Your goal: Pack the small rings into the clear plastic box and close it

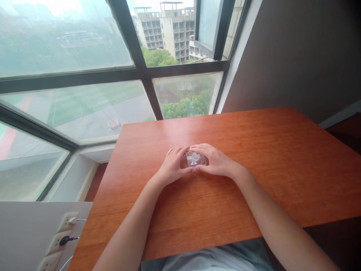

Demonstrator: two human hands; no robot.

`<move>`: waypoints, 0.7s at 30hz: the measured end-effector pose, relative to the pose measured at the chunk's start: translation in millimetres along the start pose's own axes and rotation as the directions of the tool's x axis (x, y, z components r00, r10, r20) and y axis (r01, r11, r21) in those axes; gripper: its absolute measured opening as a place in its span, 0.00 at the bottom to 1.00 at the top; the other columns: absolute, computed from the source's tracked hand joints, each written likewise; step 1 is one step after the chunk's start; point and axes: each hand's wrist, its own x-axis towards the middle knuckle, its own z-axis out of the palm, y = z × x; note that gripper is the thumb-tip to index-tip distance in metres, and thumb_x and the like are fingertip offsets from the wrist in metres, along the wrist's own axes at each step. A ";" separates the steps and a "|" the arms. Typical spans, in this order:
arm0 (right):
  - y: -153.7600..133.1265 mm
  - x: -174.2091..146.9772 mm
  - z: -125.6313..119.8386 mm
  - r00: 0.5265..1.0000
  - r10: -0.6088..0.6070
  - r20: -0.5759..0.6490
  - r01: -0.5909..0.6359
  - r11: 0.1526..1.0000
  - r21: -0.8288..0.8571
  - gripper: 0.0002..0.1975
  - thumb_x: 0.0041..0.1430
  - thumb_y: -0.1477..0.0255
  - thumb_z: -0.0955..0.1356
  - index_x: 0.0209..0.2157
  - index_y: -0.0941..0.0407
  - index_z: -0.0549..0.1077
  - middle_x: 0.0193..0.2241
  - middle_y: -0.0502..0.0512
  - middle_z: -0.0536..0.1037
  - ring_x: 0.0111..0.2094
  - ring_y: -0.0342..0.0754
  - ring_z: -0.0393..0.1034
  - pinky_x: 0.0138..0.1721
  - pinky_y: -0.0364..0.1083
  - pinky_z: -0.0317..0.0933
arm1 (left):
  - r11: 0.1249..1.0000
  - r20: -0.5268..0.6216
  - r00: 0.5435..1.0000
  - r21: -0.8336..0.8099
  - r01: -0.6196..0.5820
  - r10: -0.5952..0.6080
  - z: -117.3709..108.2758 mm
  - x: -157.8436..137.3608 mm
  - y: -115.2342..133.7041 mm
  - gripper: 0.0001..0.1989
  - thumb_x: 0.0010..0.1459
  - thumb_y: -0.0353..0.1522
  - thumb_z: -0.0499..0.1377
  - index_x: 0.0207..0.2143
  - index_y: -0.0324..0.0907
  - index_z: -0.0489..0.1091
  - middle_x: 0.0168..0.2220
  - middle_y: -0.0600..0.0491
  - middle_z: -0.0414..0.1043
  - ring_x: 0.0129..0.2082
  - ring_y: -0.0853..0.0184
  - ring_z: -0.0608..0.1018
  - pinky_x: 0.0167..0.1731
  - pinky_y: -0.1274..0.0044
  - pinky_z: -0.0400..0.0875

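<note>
Between my hands is a small clear plastic case (195, 159), with white and grey parts and a small gold-coloured piece visible inside; their exact kind is too small to make out. My left hand (175, 162) curves around its left side, fingers at the far edge and thumb at the near edge. On the other side my right hand (216, 160) grips it the same way, the thumbs close together in front. The case is low at the tabletop; whether it rests on the wood I cannot tell.
The reddish-brown wooden table (282, 162) stretches out on both sides. Beyond its far and left edges are dark-framed windows (183, 69), one pane swung open. A grey wall (287, 56) rises at the right. Wall sockets (56, 241) with plugged-in cables are at the lower left.
</note>
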 end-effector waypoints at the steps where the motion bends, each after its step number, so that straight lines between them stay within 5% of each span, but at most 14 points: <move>1: -0.6 0.1 0.0 1.000 -0.004 -0.001 0.004 1.000 -0.008 0.31 0.51 0.72 0.73 0.58 0.52 0.66 0.56 0.59 0.70 0.58 0.54 0.62 0.59 0.57 0.58 | 1.000 0.000 1.000 -0.006 -0.003 0.003 -0.4 0.2 -0.1 0.35 0.52 0.47 0.64 0.59 0.45 0.60 0.55 0.46 0.67 0.56 0.55 0.68 0.59 0.62 0.58; 21: -3.8 1.6 -2.5 1.000 -0.020 -0.003 0.019 0.999 -0.043 0.32 0.50 0.72 0.73 0.57 0.55 0.67 0.54 0.60 0.72 0.56 0.55 0.63 0.58 0.57 0.59 | 1.000 -0.027 1.000 0.025 0.015 -0.014 4.6 -0.2 -2.6 0.39 0.48 0.44 0.67 0.60 0.46 0.58 0.55 0.45 0.67 0.56 0.53 0.69 0.59 0.60 0.58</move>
